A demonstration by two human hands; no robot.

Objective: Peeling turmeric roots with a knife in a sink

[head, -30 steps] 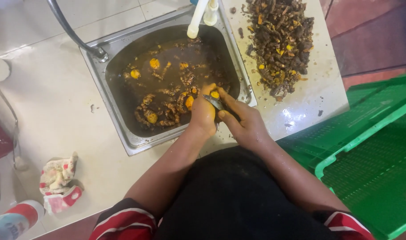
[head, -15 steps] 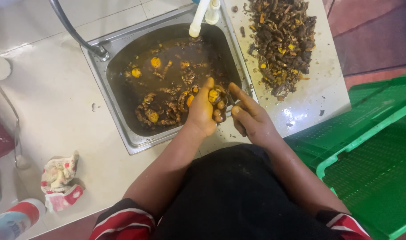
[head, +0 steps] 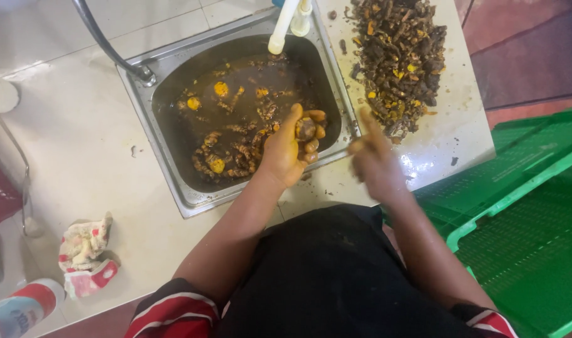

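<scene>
A crumpled cloth (head: 86,253) lies on the counter at the far left. Over the steel sink (head: 173,100) of brown water, the left hand (head: 289,150) curls its fingers around one muddy root piece (head: 306,128). The right hand (head: 373,159), blurred, hangs over the sink's edge, fingers extended and together, empty. One heap of peelings (head: 398,56) sits beyond it, and two green crates (head: 524,206) at far right.

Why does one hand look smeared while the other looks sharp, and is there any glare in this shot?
In the head view, the right hand is motion-blurred and its fingers streak; the left hand, gripping a muddy root over the sink, is crisp. Glare whitens the wet counter beside the pile of peelings.
</scene>
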